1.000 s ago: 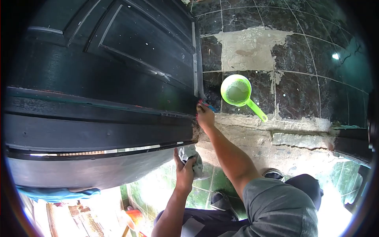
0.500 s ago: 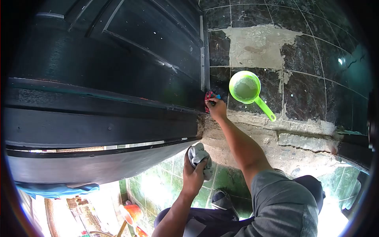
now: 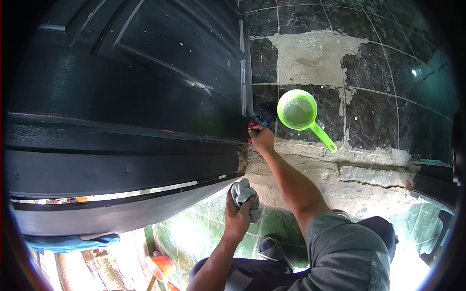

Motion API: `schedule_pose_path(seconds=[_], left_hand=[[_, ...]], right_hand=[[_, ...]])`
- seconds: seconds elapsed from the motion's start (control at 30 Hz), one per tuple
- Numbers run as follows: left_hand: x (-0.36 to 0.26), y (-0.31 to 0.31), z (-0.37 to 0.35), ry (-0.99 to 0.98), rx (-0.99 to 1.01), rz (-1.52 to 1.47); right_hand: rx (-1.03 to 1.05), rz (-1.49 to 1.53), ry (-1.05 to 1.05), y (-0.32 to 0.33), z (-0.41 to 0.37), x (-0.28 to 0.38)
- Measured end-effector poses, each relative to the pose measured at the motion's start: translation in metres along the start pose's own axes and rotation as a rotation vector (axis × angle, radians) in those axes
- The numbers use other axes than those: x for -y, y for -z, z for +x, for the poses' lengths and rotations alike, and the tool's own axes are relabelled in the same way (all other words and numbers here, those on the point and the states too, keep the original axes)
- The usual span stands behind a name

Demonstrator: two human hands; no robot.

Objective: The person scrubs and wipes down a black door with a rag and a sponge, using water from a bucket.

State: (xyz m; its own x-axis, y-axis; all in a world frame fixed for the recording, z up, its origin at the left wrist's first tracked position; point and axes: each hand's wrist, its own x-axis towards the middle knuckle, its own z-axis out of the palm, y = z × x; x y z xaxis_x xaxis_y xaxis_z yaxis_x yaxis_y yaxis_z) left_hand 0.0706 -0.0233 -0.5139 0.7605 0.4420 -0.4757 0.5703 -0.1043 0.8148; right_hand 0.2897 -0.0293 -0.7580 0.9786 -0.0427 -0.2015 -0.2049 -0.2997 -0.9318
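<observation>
My right hand (image 3: 262, 139) is closed on a small red and blue cloth (image 3: 254, 124), pressed at the corner where the black door (image 3: 145, 97) meets the dark tiles. Lower down, my left hand (image 3: 238, 217) grips a bunched grey cloth (image 3: 244, 192) in front of my body. A bright green dipper (image 3: 297, 110) with cloudy, foamy liquid in it stands on the tiles to the right of my right hand, its handle pointing down and right.
A rough cement strip (image 3: 310, 167) crosses the floor below the dark tiles, which have a bare cement patch (image 3: 310, 58). Blue fabric (image 3: 73, 242) hangs at the lower left, near an orange object (image 3: 164, 266). My shoe (image 3: 273, 248) rests on green tiles.
My right hand and its cloth have shifted slightly down along the door's edge. The view has moved a little, so the door and dipper appear slightly displaced. My left hand keeps its grip.
</observation>
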Motion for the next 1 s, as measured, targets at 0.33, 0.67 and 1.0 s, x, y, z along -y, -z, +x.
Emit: schedule_pose_path(seconds=[0.33,0.67,1.0], left_hand=[[-0.004,-0.004,-0.001,0.025,-0.013,0.029],[-0.008,-0.002,-0.005,0.007,-0.009,0.053],[-0.005,0.0,-0.015,-0.039,-0.01,0.115]], right_hand=[[0.081,-0.101,-0.1,0.003,0.004,0.002],[0.019,-0.251,-0.054,-0.005,0.005,-0.005],[0.122,-0.089,-0.007,-0.006,0.013,-0.032]])
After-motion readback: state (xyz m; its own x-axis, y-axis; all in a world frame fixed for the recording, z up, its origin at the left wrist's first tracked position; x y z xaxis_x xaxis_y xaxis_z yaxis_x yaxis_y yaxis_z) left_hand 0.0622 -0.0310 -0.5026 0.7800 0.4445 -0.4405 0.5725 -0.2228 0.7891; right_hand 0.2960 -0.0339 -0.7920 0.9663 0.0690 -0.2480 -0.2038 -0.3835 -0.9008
